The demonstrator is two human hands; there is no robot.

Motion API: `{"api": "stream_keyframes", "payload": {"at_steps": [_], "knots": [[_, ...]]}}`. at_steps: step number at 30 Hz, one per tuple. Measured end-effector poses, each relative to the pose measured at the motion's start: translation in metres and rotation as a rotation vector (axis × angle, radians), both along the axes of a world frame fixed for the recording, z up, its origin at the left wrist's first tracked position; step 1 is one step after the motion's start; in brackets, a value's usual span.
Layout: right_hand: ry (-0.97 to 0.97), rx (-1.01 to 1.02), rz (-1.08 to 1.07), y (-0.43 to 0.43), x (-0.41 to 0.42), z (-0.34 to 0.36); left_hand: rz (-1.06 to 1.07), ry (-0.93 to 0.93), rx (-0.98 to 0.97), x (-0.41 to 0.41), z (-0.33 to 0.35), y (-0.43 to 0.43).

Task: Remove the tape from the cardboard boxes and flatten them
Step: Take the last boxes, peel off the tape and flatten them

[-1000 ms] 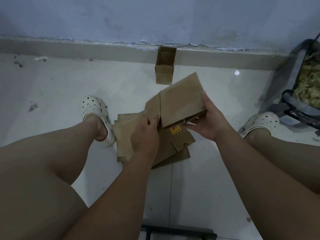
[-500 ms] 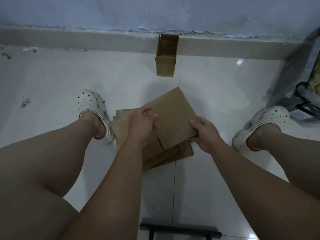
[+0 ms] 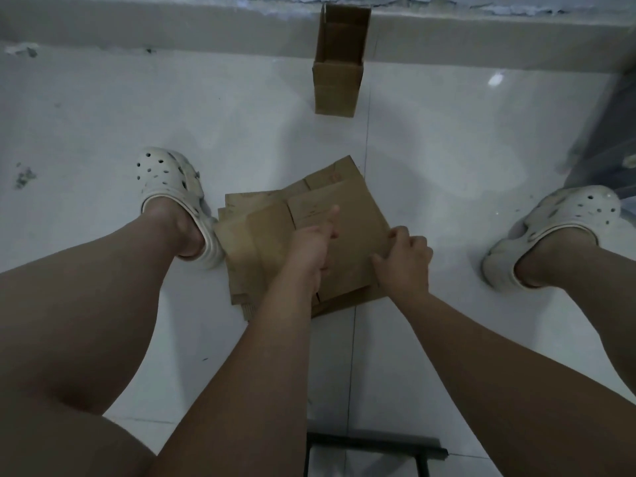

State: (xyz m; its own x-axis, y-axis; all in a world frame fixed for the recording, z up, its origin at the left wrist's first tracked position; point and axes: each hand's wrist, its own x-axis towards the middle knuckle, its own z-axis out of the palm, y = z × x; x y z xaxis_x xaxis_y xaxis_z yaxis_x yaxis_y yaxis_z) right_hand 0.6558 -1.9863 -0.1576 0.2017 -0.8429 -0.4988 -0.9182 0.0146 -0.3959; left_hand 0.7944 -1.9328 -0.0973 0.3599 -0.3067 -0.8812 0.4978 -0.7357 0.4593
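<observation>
On the white tile floor (image 3: 103,115), between the two feet: a stack of flattened cardboard boxes (image 3: 254,242), lying flat and loosely fanned. Left edge just beside the heel of the left clog (image 3: 172,187); well apart from the right clog (image 3: 571,218).

Uppermost, a top sheet (image 3: 351,208), with its long axis running away from the body toward the wall and its far corner aimed roughly at the upright cardboard box (image 3: 335,87). Beneath it, lower sheets skewed against that line, sticking out to the left and past the near edge.

Resting on the top sheet near its middle, the left hand (image 3: 309,246): one finger straight, pointing along the sheet's length, the rest curled underneath. Cannot tell whether anything is gripped there.

At the sheet's right edge, the right hand (image 3: 406,259): fingers curled over that edge, thumb on the near side, pinching the cardboard.

Farther off, standing against the skirting (image 3: 172,32), the upright cardboard box: not flattened, open at the top, tall axis vertical, well apart from the stack.

At the bottom of the view, close to the body, part of a black metal frame (image 3: 375,449).
</observation>
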Motion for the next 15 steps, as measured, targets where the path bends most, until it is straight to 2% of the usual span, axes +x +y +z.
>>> {"api": "stream_keyframes", "payload": {"at_steps": [2, 4, 7, 10, 12, 15], "knots": [[-0.097, -0.066, 0.002, 0.004, 0.007, 0.004, 0.003, -0.01, 0.04, -0.002, -0.003, -0.001], [-0.272, 0.025, -0.088, 0.004, 0.017, 0.012, 0.12, 0.054, -0.036, -0.006, -0.006, -0.003], [-0.479, 0.28, -0.206, -0.001, 0.031, 0.025, 0.327, 0.309, -0.293, -0.012, -0.007, -0.008], [-0.607, 0.354, -0.031, -0.004, 0.039, 0.041, 0.451, 0.565, -0.529, -0.011, 0.0, -0.011], [-0.625, 0.316, 0.029, -0.008, 0.043, 0.05, 0.504, 0.632, -0.588, -0.009, 0.011, -0.013], [-0.584, 0.273, -0.028, -0.013, 0.046, 0.071, 0.513, 0.597, -0.627, -0.01, 0.027, -0.017]]}}
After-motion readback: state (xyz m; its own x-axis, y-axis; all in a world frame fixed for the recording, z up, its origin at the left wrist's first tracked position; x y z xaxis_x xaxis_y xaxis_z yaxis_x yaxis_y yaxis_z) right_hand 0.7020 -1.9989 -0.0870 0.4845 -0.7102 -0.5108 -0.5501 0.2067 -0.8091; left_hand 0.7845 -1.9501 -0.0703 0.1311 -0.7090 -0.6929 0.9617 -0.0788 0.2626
